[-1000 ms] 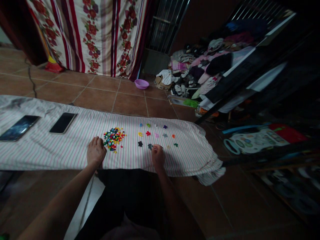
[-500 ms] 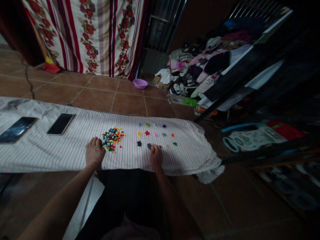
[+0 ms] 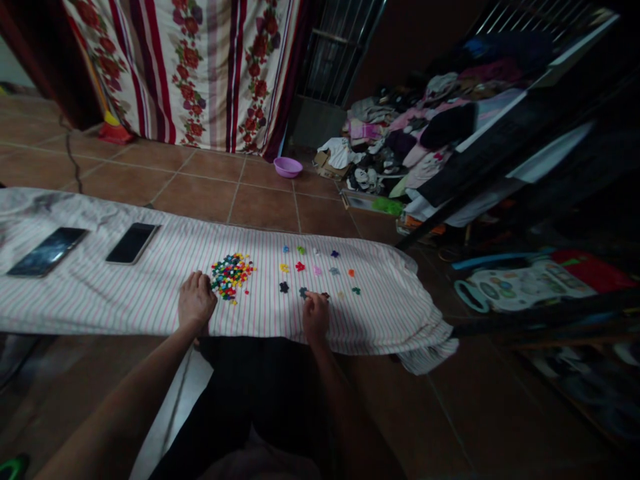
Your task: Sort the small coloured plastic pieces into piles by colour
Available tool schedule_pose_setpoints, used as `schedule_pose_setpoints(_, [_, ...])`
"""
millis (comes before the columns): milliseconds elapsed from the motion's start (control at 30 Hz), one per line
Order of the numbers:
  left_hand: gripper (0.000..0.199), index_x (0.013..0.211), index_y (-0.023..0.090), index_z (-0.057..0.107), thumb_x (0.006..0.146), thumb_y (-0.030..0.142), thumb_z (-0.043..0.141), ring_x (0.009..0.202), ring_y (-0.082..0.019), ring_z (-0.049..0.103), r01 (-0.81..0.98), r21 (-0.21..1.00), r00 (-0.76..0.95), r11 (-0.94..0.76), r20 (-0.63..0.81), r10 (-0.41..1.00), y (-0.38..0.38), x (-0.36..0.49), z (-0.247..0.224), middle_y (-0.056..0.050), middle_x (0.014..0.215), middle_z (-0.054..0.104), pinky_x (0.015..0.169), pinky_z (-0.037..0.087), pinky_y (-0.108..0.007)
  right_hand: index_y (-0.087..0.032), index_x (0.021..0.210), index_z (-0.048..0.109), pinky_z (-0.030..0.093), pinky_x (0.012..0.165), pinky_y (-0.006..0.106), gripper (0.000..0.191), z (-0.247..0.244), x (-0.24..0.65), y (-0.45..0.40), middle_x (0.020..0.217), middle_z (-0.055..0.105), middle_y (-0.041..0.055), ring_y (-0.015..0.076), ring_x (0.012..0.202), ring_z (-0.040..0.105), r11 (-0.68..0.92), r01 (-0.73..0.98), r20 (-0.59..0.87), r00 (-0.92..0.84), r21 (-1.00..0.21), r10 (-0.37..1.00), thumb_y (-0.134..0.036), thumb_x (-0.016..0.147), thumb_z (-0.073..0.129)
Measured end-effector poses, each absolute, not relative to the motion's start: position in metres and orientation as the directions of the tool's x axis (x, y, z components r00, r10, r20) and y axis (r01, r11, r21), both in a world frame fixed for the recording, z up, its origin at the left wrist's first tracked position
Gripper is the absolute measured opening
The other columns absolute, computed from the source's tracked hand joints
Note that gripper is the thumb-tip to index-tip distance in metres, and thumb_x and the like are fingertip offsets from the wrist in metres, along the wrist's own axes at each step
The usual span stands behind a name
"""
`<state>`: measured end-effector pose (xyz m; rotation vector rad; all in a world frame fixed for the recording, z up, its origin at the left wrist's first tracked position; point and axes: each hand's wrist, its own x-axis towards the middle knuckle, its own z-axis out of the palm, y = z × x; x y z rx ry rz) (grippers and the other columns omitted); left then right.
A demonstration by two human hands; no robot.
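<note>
My left hand (image 3: 197, 299) rests on the striped cloth (image 3: 150, 293), fingers curled together, at the left edge of a heap of small coloured pieces (image 3: 231, 275). Whether it holds anything is hidden. My right hand (image 3: 316, 317) is closed, its fingertips at a dark grey cluster (image 3: 303, 292). A dark red cluster (image 3: 325, 296) shows just beyond its knuckles. Left of that hand lies a black cluster (image 3: 284, 287). Behind are small groups in rows, among them red (image 3: 300, 267), yellow (image 3: 284, 268), pink (image 3: 317, 271), orange (image 3: 351, 273) and green (image 3: 356, 291).
Two phones (image 3: 133, 243) (image 3: 47, 252) lie on the cloth at the left. Beyond it, a purple basin (image 3: 288, 167) stands on the tiled floor, near a pile of clothes (image 3: 400, 133). A striped floral curtain (image 3: 215, 80) hangs at the back.
The view has shifted slightly, moving the scene to the right. My right hand stays by the dark grey cluster, its fingertips slightly changed. My left hand remains beside the heap.
</note>
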<state>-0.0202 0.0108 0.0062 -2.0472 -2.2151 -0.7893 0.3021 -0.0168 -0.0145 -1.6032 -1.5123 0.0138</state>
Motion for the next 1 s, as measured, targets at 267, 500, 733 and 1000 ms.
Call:
schedule_pose_setpoints(267, [0.032,0.109,0.012,0.061,0.086,0.017,0.040,0.131,-0.032,0.048,0.939,0.344,-0.149,0.019,0.354,0.923,0.012,-0.021,0.002,-0.019,0.130,0.059,0.109,0.037,-0.047,-0.019,0.095,0.066,0.052,0.086,0.036,0.027,-0.014,0.275,-0.026,0.096,0.065,0.0099,0.0198,0.094,0.061,0.266,0.777,0.547,0.117,-0.570,0.829,-0.027,0.095,0.040])
schedule_pose_setpoints(500, [0.031,0.108,0.011,0.062,0.086,0.017,0.040,0.132,-0.031,0.048,0.944,0.328,-0.152,0.035,0.337,0.929,0.013,-0.020,0.003,-0.019,0.131,0.059,0.110,0.036,-0.046,-0.021,0.097,0.069,0.052,0.088,0.033,0.027,-0.012,0.243,-0.027,0.096,0.066,0.0078,0.0184,0.095,0.063,0.388,0.749,0.523,-0.066,-0.536,0.850,-0.020,0.092,0.042])
schedule_pose_setpoints(733, [0.036,0.114,0.008,0.061,0.086,0.016,0.041,0.133,-0.032,0.046,0.938,0.344,-0.162,0.042,0.326,0.931,0.012,-0.020,0.002,-0.021,0.134,0.058,0.112,0.035,-0.046,-0.022,0.104,0.070,0.051,0.086,0.028,0.027,0.001,0.212,-0.017,0.102,0.068,0.0059,0.0173,0.095,0.064,0.335,0.741,0.355,-0.139,-0.582,0.924,-0.018,0.091,0.047])
schedule_pose_setpoints(1000, [0.035,0.114,0.009,0.061,0.087,0.016,0.040,0.133,-0.032,0.046,0.932,0.361,-0.161,0.028,0.342,0.926,0.012,-0.020,0.002,-0.021,0.134,0.058,0.109,0.037,-0.047,-0.025,0.109,0.069,0.046,0.082,0.025,0.020,0.013,0.181,0.002,0.103,0.069,0.0035,0.0169,0.096,0.063,0.238,0.847,0.225,-0.144,-0.475,0.964,-0.027,0.094,0.056])
